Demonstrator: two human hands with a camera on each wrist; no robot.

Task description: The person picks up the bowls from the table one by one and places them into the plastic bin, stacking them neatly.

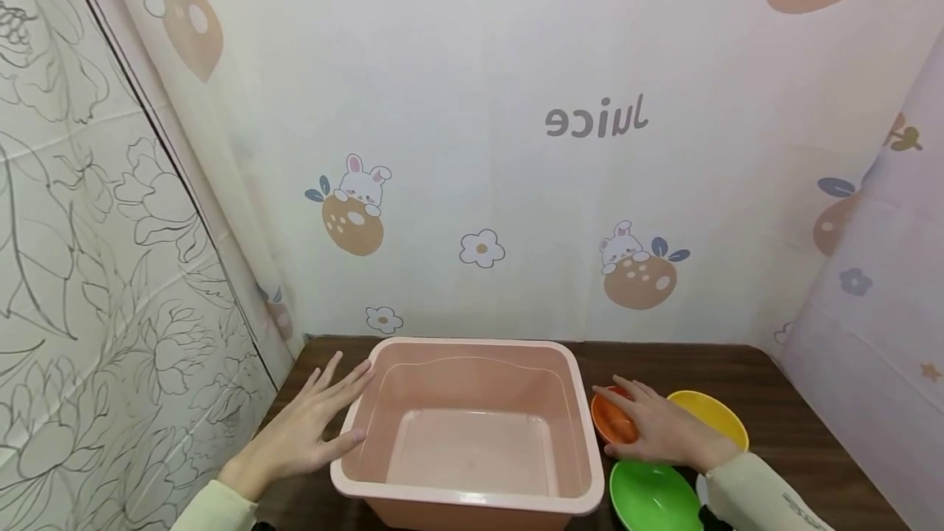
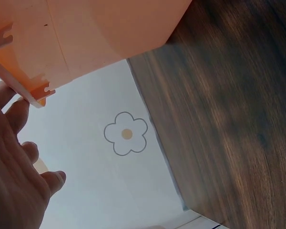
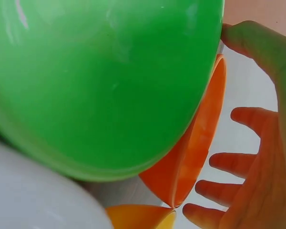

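A pink plastic basin [image 1: 472, 453] stands on the dark wooden table, its inside bare. My left hand [image 1: 306, 428] is at the basin's left rim, fingers extended, with fingertips right at the edge; in the left wrist view they meet the rim from outside. To the right of the basin, my right hand [image 1: 660, 426] hovers with spread fingers over an orange bowl [image 1: 614, 423], gripping nothing. In the right wrist view the thumb lies at the edge of a green bowl [image 3: 105, 86], while the other fingers stand near the orange bowl's rim.
A yellow bowl [image 1: 711, 416] lies behind the right wrist. A white bowl [image 3: 38, 195], mostly covered by the sleeve in the head view, sits beside the green one. A printed curtain [image 1: 472, 146] hangs at the table's back edge.
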